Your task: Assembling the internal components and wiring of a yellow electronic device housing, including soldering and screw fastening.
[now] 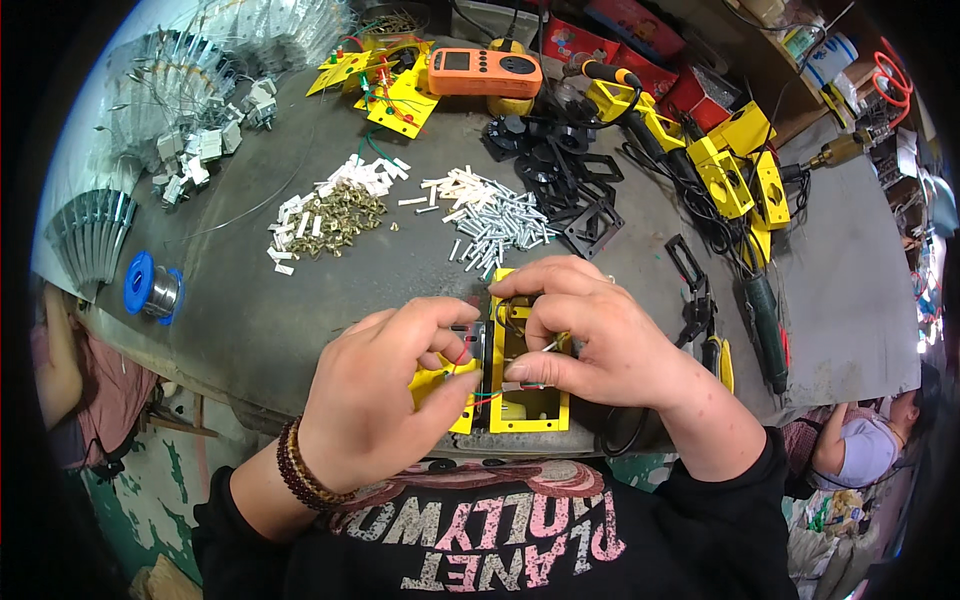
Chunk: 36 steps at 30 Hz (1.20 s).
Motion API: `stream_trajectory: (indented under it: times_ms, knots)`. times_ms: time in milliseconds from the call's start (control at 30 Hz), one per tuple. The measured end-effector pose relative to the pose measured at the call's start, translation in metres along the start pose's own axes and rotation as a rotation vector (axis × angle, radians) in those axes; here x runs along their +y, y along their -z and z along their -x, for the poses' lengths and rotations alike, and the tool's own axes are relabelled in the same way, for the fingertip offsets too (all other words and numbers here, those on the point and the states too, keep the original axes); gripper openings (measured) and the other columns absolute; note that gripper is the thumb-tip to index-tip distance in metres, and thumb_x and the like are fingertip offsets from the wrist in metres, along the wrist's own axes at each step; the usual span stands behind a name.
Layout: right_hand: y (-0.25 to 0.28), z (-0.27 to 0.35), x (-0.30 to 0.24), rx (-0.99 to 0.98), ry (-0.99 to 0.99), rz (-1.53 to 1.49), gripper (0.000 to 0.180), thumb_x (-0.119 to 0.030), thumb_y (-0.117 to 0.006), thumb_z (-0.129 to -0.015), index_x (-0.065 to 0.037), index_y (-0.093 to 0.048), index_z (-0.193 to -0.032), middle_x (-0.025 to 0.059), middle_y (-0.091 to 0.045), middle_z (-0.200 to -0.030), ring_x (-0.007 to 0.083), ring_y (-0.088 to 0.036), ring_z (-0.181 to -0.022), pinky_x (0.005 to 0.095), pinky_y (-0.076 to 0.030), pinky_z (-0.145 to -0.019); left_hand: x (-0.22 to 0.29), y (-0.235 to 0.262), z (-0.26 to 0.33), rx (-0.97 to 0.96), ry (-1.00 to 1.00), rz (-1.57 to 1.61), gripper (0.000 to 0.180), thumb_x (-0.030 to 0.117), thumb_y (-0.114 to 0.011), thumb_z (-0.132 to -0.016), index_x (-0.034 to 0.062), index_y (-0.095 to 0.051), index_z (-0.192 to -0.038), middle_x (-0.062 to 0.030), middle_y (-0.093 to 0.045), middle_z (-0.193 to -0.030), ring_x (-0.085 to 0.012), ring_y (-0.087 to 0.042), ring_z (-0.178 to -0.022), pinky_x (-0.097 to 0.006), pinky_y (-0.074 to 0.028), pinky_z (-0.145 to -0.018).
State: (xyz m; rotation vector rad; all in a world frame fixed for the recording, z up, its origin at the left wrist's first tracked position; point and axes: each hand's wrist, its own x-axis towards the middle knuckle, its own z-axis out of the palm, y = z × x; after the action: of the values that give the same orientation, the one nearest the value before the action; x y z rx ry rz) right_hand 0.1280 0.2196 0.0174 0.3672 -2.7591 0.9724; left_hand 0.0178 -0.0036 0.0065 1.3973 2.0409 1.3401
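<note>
In front of me an open yellow metal box [530, 425] lies at the table's near edge, with a yellow panel [428, 386] and a black strip along its left side. My left hand [390, 375] is closed over the panel, its thumb and forefinger pinched around a thin red wire [462, 356]. Over the box, my right hand [595, 335] is curled, a yellowish wire [556, 343] between its fingers and thumb. Red and green wires [488, 396] run from the panel into the box. My fingers partly hide the box's inside.
Beyond my hands lie piles of silver screws [500, 225], brass pieces [345, 220] and white sleeves [375, 175]. A solder spool [155, 290] stands left. Black frames [595, 225], yellow housings [725, 180] and a green-handled tool [765, 330] lie right; an orange meter [485, 74] sits behind.
</note>
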Motion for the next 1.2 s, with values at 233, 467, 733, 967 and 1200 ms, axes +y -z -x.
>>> stream_trajectory:
  times_ms: [233, 467, 733, 967, 1200]
  knots:
    - [0.006, 0.006, -0.003, -0.015, -0.052, -0.046, 0.019, -0.015, -0.078, -0.081, -0.006, -0.062, -0.084, 0.0121, -0.065, -0.122, 0.0325, -0.058, -0.114, 0.0428, -0.046, -0.097, -0.009, 0.002, 0.018, 0.11, 0.043, 0.278, 0.048, -0.005, -0.07, -0.083, -0.0015, -0.055, -0.128, -0.0056, -0.073, -0.091, -0.0101, -0.066, -0.083, -0.026, -0.051, -0.077]
    - [0.011, 0.011, -0.002, -0.032, -0.059, -0.041, 0.015, -0.011, -0.076, -0.082, -0.006, -0.063, -0.086, 0.0109, -0.065, -0.12, 0.0321, -0.058, -0.114, 0.0425, -0.046, -0.097, -0.016, 0.013, 0.047, -0.025, -0.149, 0.417, 0.072, -0.014, -0.061, -0.081, -0.0058, -0.035, -0.147, -0.0059, -0.076, -0.098, -0.0156, -0.069, -0.096, -0.031, -0.051, -0.088]
    - [0.015, 0.007, -0.004, -0.02, -0.025, -0.03, 0.018, -0.015, -0.079, -0.081, -0.006, -0.064, -0.085, 0.0111, -0.066, -0.117, 0.0314, -0.06, -0.11, 0.0418, -0.048, -0.094, -0.026, 0.024, 0.024, -0.21, -0.194, 0.225, 0.061, -0.008, -0.067, -0.082, 0.0006, -0.05, -0.139, -0.0073, -0.077, -0.094, -0.0217, -0.072, -0.074, -0.038, -0.056, -0.074]
    - [0.017, 0.008, -0.004, -0.012, -0.053, -0.047, 0.018, -0.017, -0.081, -0.08, -0.005, -0.068, -0.087, 0.0142, -0.069, -0.116, 0.0317, -0.064, -0.106, 0.0414, -0.048, -0.093, -0.018, 0.035, -0.011, -0.251, -0.589, -0.44, 0.023, 0.006, -0.075, -0.075, 0.0152, -0.073, -0.096, -0.0029, -0.07, -0.095, -0.0213, -0.067, -0.083, -0.035, -0.052, -0.072]
    - [0.017, 0.007, -0.007, 0.005, -0.038, -0.056, 0.016, -0.014, -0.08, -0.08, -0.005, -0.069, -0.089, 0.0131, -0.07, -0.113, 0.0304, -0.066, -0.104, 0.041, -0.048, -0.092, -0.026, 0.026, -0.022, -0.198, -0.746, -0.411, 0.014, 0.01, -0.076, -0.076, 0.0104, -0.068, -0.087, -0.0039, -0.07, -0.099, -0.0213, -0.067, -0.088, -0.035, -0.052, -0.074]
